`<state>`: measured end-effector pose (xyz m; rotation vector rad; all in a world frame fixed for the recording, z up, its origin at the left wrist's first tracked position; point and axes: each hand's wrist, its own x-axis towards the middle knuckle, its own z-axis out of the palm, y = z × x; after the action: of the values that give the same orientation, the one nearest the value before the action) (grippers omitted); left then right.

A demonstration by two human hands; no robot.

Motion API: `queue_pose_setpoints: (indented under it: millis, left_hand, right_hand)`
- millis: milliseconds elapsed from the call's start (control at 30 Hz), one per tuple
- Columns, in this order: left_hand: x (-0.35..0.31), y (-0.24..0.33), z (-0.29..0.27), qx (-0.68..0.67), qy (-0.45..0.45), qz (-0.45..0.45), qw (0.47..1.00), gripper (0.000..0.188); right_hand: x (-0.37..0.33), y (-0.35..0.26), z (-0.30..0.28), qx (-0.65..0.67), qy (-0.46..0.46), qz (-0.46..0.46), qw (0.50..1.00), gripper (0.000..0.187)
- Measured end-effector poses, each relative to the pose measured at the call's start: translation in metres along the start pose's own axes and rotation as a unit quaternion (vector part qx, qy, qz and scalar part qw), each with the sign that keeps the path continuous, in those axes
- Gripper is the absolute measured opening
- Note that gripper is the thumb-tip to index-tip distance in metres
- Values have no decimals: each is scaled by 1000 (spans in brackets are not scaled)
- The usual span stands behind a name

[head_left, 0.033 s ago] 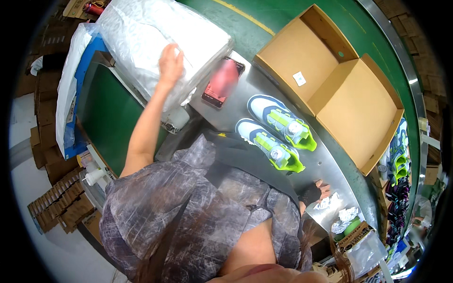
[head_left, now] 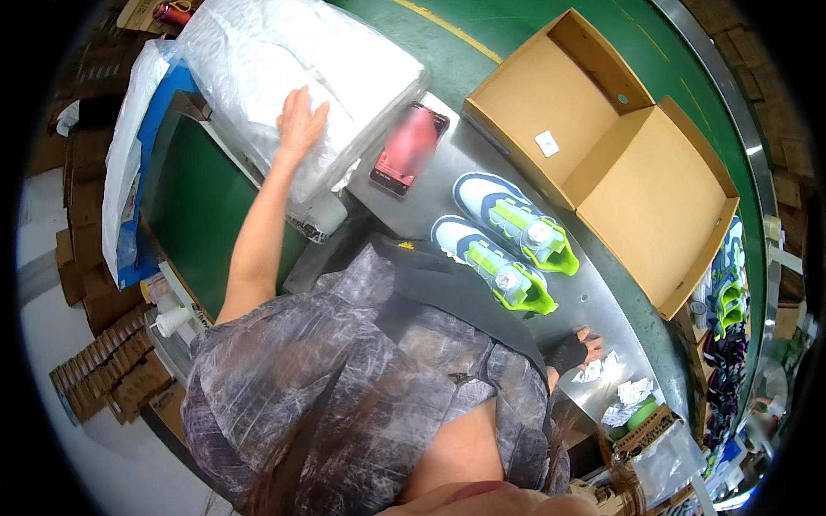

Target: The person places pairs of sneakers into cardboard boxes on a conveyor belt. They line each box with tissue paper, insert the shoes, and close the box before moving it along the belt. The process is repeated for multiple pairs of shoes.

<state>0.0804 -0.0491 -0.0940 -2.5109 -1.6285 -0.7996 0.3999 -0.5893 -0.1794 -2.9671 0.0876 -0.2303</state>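
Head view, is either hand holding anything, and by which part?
The left hand lies open on the white plastic-wrapped bundle, with no grip visible; whether the right hand holds anything cannot be told.

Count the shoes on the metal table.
2: the far shoe beside the open cardboard box, the near shoe closer to the person's body. That body may hide more.

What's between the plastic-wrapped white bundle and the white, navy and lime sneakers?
A black-edged, red-screened phone lies on the silver metal table; head view shows it.
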Motion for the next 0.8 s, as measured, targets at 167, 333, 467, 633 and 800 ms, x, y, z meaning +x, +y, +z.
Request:
queue_pose_setpoints:
  millis: [167, 333, 467, 633, 800]
  left_hand:
    - [-6, -39, -17, -11, -22, -18, 1000, 27]
    - [14, -38, -7, -98, -63, -20, 993, 20]
    - [34, -55, -44, 38, -99, -10, 994, 19]
    - [58, -15, -92, -11, 4, -44, 999, 24]
    - [48, 50, -118, -194, 12, -31, 980, 23]
  right_hand:
    - [25, -74, -64, 204, 113, -222, 947, 34]
    - [22, -215, -138, 245, 114, -429, 862, 16]
    - [12, -262, -181, 260, -28, -459, 849, 10]
    - [-24, -329, -191, 363, 17, -696, 620, 27]
    - [-21, -379, -152, 338, 119, -592, 722, 91]
